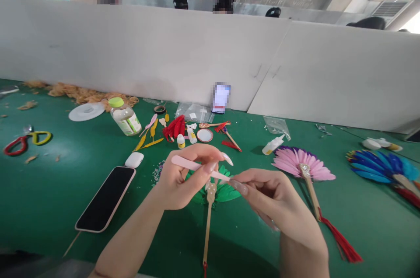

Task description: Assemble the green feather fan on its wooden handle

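My left hand (192,177) is closed around a slim pink tool (185,163) that looks like tweezers, its wide end by the knuckles. Thumb and fingers of my right hand (271,192) pinch together at the tool's narrow tip; anything tiny between them is too small to make out. Below both hands lies a green feather fan (229,192), partly covered by them. The fan has a wooden handle (208,230), a decorated centre (211,191) and a red tassel at the bottom edge. Small loose beads or gems (158,174) lie left of my left hand.
At right lie a pink feather fan (303,164) and a blue one (380,166). A phone (106,199), scissors (24,140) and a jar (125,116) stand or lie left. Red feathers (175,128) and glue bottles (272,144) are behind; a white partition (164,55) borders the table.
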Demonstrator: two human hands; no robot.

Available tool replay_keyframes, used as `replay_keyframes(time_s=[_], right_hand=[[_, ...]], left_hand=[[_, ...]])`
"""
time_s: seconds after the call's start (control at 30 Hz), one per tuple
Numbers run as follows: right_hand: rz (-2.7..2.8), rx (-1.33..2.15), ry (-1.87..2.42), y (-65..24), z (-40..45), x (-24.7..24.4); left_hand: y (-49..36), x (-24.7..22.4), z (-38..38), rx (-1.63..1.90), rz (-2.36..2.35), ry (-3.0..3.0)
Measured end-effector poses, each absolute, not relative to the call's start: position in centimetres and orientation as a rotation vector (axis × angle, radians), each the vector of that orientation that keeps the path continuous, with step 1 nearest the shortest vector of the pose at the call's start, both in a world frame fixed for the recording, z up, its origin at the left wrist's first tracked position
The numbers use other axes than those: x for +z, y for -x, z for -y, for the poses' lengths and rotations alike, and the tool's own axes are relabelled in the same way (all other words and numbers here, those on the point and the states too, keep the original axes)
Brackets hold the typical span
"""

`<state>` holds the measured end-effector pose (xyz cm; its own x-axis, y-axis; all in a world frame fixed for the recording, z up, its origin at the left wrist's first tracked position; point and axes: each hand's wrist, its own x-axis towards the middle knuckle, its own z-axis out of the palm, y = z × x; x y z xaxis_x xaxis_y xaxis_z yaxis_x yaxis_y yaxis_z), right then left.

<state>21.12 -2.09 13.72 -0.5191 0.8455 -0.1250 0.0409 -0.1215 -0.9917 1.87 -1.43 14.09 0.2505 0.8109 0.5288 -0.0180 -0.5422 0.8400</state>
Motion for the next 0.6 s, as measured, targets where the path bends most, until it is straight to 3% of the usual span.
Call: replay_keyframes(time_s=[0.6], right_hand=[[1.568,1.723,1.025,-21.45,2.3,13.99]], left_hand=[[-1.91,13.94,1.35,1.376,-0.688,-1.695]])
